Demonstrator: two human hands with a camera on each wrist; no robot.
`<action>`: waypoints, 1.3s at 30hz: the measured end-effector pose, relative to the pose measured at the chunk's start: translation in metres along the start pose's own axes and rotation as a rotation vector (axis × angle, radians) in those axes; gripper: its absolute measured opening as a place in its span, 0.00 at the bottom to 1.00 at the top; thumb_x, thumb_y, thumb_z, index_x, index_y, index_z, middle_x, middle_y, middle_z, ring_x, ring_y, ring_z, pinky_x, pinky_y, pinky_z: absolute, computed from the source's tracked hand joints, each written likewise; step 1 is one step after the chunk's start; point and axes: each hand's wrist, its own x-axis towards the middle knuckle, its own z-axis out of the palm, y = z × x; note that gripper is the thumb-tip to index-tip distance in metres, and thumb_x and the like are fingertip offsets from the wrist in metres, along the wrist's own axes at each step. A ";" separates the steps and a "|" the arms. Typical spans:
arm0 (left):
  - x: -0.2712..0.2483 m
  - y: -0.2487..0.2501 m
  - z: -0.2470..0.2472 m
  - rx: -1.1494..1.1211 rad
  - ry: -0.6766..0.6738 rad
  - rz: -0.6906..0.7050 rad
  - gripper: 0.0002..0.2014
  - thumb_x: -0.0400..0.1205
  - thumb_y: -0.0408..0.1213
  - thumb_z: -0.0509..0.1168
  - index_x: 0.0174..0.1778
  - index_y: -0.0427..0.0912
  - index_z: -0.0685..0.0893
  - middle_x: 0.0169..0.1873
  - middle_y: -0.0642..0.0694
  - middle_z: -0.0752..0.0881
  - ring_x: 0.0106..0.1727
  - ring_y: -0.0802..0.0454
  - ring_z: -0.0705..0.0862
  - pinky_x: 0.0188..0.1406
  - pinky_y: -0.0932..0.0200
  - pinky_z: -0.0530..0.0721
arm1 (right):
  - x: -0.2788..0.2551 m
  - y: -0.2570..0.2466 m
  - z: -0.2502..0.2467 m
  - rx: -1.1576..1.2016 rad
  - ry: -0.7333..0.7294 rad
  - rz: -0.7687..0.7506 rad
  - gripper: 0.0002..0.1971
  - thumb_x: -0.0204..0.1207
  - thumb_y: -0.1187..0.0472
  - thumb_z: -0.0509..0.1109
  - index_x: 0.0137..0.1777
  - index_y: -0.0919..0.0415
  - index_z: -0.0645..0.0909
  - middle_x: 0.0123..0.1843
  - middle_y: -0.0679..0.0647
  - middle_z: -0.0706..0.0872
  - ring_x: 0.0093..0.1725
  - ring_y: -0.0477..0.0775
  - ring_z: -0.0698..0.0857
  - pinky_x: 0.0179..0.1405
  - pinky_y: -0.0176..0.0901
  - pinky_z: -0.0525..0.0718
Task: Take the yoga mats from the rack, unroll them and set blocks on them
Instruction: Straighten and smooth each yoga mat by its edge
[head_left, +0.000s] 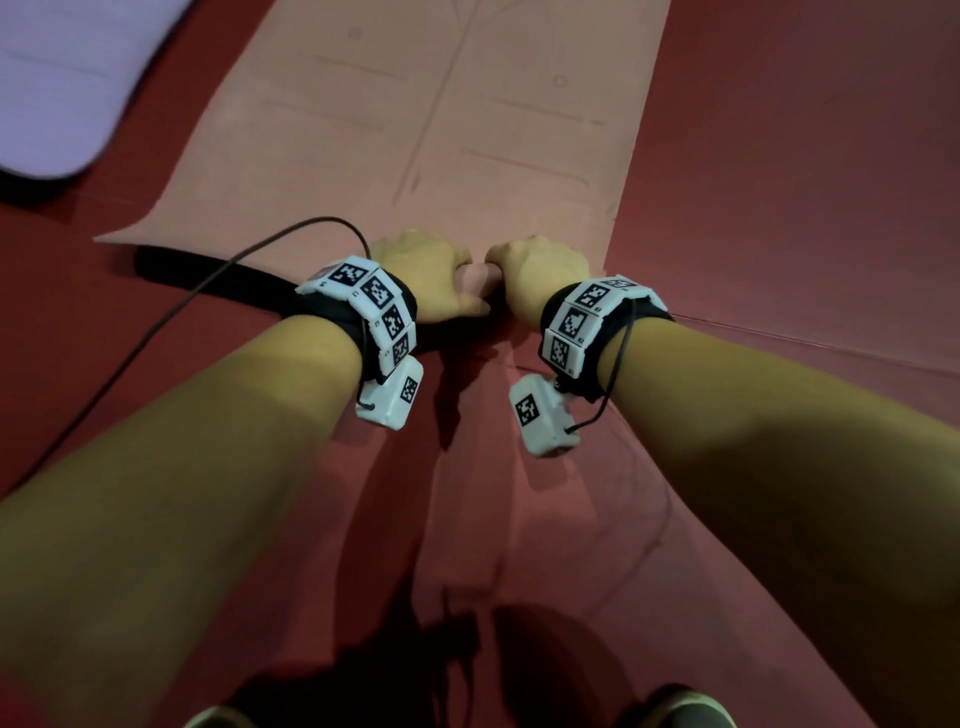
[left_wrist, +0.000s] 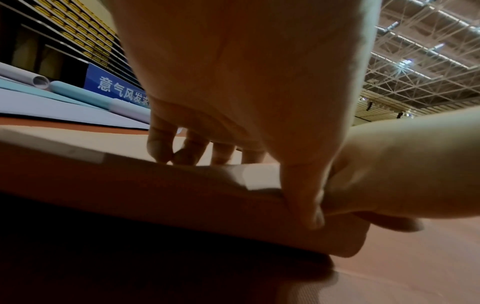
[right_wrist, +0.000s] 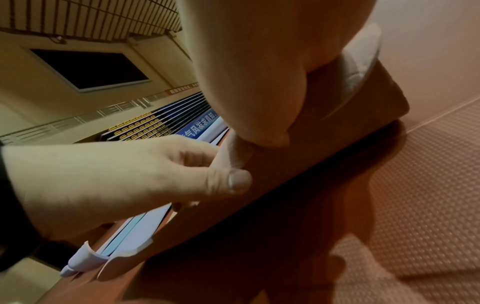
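On the red gym floor (head_left: 779, 208), the pink yoga mat (head_left: 441, 130) lies mostly unrolled; left hand (head_left: 421, 275) and right hand (head_left: 540, 275) grip its curled end, which may spring back.

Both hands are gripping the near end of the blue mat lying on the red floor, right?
Not quite: the mat that the left hand and right hand grip is pink, not blue. The head view shows this; the rest holds.
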 end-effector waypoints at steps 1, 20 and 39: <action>0.000 0.002 0.001 0.023 0.002 0.001 0.24 0.75 0.68 0.64 0.56 0.54 0.83 0.46 0.48 0.84 0.48 0.43 0.79 0.39 0.53 0.74 | 0.000 0.000 0.002 0.003 -0.006 -0.007 0.13 0.79 0.66 0.63 0.61 0.52 0.79 0.55 0.56 0.83 0.50 0.61 0.82 0.43 0.50 0.75; 0.015 0.009 0.011 0.066 0.214 -0.159 0.14 0.88 0.48 0.58 0.62 0.46 0.84 0.53 0.37 0.86 0.59 0.35 0.81 0.46 0.49 0.74 | -0.002 0.022 -0.006 -0.048 0.220 0.018 0.21 0.72 0.69 0.68 0.64 0.52 0.78 0.60 0.55 0.83 0.63 0.63 0.81 0.59 0.57 0.73; -0.003 0.010 0.029 0.138 0.009 -0.218 0.21 0.83 0.58 0.63 0.65 0.48 0.81 0.61 0.45 0.83 0.66 0.39 0.74 0.67 0.45 0.72 | 0.028 0.064 0.047 0.205 -0.038 -0.111 0.10 0.77 0.58 0.66 0.56 0.53 0.83 0.52 0.58 0.86 0.52 0.65 0.85 0.41 0.48 0.76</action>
